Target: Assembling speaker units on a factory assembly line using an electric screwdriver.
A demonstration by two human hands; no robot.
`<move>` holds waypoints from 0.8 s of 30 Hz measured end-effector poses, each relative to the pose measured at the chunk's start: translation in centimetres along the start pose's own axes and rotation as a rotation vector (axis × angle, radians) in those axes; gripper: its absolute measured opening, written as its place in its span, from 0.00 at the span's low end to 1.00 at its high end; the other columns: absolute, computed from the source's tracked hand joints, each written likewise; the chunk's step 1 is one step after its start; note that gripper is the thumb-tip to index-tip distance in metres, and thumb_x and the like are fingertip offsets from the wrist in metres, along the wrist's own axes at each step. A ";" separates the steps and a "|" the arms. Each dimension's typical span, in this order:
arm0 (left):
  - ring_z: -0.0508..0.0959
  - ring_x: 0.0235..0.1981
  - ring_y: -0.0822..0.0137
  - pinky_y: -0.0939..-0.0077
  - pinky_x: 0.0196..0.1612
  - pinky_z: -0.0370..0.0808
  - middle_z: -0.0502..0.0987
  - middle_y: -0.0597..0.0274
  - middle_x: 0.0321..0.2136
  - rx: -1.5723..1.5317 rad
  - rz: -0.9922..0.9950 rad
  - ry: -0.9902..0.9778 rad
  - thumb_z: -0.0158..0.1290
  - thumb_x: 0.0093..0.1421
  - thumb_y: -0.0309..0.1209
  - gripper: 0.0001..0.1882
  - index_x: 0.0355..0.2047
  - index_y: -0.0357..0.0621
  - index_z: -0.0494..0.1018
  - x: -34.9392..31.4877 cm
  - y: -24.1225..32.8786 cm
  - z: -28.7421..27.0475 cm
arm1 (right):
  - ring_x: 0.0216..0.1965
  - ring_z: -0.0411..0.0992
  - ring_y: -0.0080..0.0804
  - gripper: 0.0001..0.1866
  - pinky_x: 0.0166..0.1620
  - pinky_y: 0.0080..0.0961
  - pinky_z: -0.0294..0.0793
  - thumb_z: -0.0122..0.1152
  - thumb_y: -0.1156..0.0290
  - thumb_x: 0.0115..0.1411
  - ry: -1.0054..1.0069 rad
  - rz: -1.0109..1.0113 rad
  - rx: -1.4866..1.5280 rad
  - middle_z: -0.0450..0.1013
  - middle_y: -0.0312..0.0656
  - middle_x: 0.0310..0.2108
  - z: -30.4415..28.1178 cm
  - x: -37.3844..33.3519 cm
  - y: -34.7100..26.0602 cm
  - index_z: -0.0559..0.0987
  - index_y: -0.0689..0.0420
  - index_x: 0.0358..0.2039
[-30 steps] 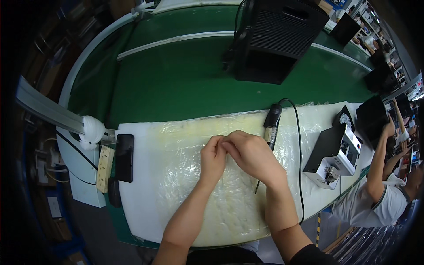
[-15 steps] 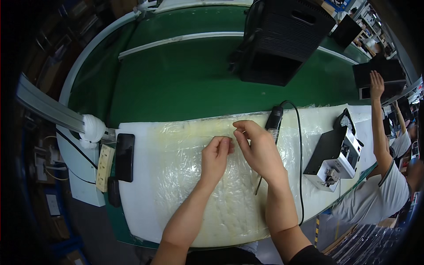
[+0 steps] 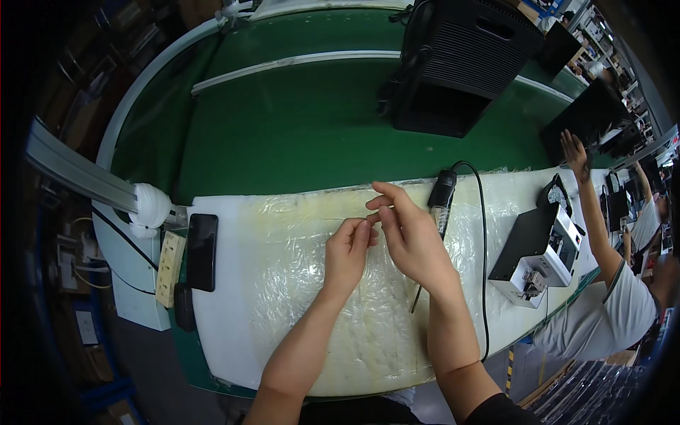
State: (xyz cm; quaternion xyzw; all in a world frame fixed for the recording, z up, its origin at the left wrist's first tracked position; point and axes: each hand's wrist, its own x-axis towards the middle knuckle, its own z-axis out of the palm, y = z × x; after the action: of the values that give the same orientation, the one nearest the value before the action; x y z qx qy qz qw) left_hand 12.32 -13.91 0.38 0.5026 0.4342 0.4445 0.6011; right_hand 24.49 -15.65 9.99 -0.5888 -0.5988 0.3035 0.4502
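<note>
My left hand is closed in a pinch over the plastic-covered table mat. Whatever its thumb and finger hold is too small to make out. Right beside it, fingertips nearly touching the left ones, is my right hand. Its index finger is lifted, while the thumb and another finger come together; anything between them is hidden. Just right of that hand lies a dark-handled tool with a clear barrel and a black cord. A thin metal rod shows beside my right wrist.
A black ribbed case stands on the green surface ahead. On the right sits a black-and-white metal housing. A phone and a power strip lie left. A co-worker's arm reaches in at right.
My right index finger has lifted a little away from the thumb; my left hand keeps its pinch. At the right, the co-worker's hand and a black case have shifted leftward.
</note>
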 end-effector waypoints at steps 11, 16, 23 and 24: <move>0.76 0.30 0.74 0.78 0.35 0.74 0.78 0.64 0.28 -0.011 0.036 -0.035 0.43 0.71 0.36 0.17 0.41 0.36 0.76 -0.3 0.3 0.0 | 0.29 0.78 0.37 0.17 0.35 0.27 0.78 0.47 0.81 0.65 0.013 -0.032 0.145 0.77 0.48 0.38 -0.3 -0.3 -1.0 0.70 0.62 0.55; 0.76 0.30 0.71 0.74 0.36 0.74 0.78 0.62 0.29 0.052 0.050 -0.060 0.39 0.72 0.38 0.20 0.41 0.35 0.76 -0.5 0.6 -0.1 | 0.32 0.78 0.39 0.21 0.35 0.28 0.77 0.50 0.83 0.60 -0.012 -0.159 0.073 0.77 0.48 0.38 -0.4 -0.5 -1.0 0.71 0.60 0.55; 0.79 0.34 0.66 0.71 0.40 0.75 0.80 0.55 0.32 0.116 0.131 -0.103 0.38 0.72 0.38 0.21 0.44 0.33 0.75 -0.4 -0.4 -0.3 | 0.32 0.78 0.42 0.19 0.36 0.30 0.77 0.52 0.82 0.59 -0.011 -0.213 0.008 0.77 0.49 0.37 -0.3 -0.7 -1.5 0.72 0.61 0.53; 0.80 0.35 0.66 0.71 0.41 0.75 0.81 0.55 0.33 0.090 0.114 -0.102 0.38 0.72 0.38 0.21 0.45 0.33 0.74 -0.4 -0.1 -0.2 | 0.32 0.78 0.39 0.19 0.35 0.28 0.78 0.52 0.83 0.59 -0.011 -0.225 -0.006 0.77 0.48 0.37 -0.3 -0.6 -1.5 0.72 0.62 0.53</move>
State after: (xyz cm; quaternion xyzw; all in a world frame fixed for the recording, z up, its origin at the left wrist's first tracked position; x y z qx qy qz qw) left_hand 12.02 -14.28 0.24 0.5752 0.3931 0.4317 0.5729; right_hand 24.05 -16.51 11.32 -0.5176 -0.6645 0.2525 0.4762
